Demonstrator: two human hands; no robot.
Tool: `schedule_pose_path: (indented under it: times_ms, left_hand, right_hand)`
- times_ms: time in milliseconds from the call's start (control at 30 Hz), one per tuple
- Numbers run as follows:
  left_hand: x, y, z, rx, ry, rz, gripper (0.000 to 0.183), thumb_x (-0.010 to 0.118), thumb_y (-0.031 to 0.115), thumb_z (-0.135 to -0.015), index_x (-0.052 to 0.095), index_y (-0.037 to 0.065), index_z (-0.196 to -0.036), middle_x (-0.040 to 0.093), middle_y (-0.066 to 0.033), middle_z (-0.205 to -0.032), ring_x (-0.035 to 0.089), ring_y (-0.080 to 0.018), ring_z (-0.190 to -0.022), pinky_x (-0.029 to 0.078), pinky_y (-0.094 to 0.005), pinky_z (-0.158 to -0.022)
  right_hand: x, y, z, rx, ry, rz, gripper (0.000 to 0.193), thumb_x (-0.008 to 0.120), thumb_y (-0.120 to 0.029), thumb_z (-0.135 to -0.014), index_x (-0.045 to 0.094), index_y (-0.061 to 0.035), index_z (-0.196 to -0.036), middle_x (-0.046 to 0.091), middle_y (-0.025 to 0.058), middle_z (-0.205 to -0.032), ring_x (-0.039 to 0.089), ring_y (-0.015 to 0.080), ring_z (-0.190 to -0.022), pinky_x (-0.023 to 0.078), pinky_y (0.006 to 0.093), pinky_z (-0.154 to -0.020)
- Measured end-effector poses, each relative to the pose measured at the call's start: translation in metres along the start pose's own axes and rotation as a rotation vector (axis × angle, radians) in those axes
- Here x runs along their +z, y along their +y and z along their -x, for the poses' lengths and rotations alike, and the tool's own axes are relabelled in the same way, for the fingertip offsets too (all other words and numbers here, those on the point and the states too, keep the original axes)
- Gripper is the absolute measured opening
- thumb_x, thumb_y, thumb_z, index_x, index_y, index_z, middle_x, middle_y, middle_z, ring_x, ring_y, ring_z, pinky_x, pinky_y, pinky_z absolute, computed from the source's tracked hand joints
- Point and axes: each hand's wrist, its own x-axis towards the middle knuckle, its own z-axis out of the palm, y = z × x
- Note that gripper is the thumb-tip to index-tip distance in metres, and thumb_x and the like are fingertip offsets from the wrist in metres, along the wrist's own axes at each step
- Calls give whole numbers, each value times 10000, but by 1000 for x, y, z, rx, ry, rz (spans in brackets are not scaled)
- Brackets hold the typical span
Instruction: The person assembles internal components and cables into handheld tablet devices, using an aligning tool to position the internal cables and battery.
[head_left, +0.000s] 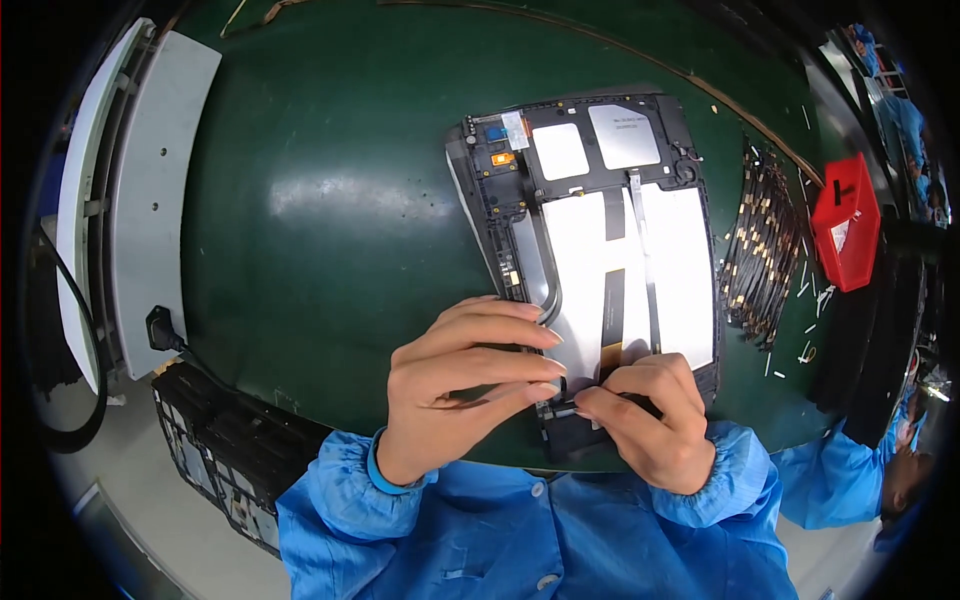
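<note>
An opened tablet housing [683, 262] lies on the green table in front of me, black-framed, with bright white and silver panels and dark ribbon strips inside. At its lower left edge is my left hand [450, 375]; thumb and fingertips come close together over the frame, and any small part between them is hidden. My right hand [655, 415] rests over the lower part of the housing with fingers curled and thumb and forefinger pinched near the bottom edge. What that pinch holds is too small to make out. The two hands' fingertips almost meet.
Right of the housing lies a bundle of thin black cables [765, 250], with white scraps scattered near a red bin [846, 225]. A pale metal fixture [170, 190] stands at left, above stacked black frames [215, 440]. Another person's blue sleeve [825, 485] shows at right.
</note>
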Motion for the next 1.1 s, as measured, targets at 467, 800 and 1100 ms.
schedule_pose_path:
  times_ms: [467, 800, 1100]
  left_hand:
    - [12, 13, -28, 145, -116, -604, 106, 755, 214, -706, 755, 182, -806, 690, 44, -995, 558, -220, -1111, 284, -409, -1039]
    - [12, -4, -31, 120, -76, -619, 130, 779, 181, -669, 762, 195, -797, 684, 40, -1013, 538, -200, -1119, 274, -409, -1037]
    - [12, -2, -31, 98, -87, -622, 106, 771, 154, -680, 760, 177, -783, 680, 30, -1013, 535, -205, -1112, 277, -417, -1032]
  right_hand:
    - [1, 5, 3, -107, 4, 4, 312, 631, -90, -620, 668, -18, -922, 582, 67, -936, 542, 220, -848, 485, 315, -728]
    - [3, 5, 6, -82, 13, -2, 316, 650, -90, -627, 676, -33, -937, 587, 47, -947, 544, 200, -878, 487, 311, -742]
    - [2, 5, 4, -82, 2, -18, 320, 644, -86, -625, 677, -28, -937, 586, 52, -961, 536, 201, -877, 484, 316, -731]
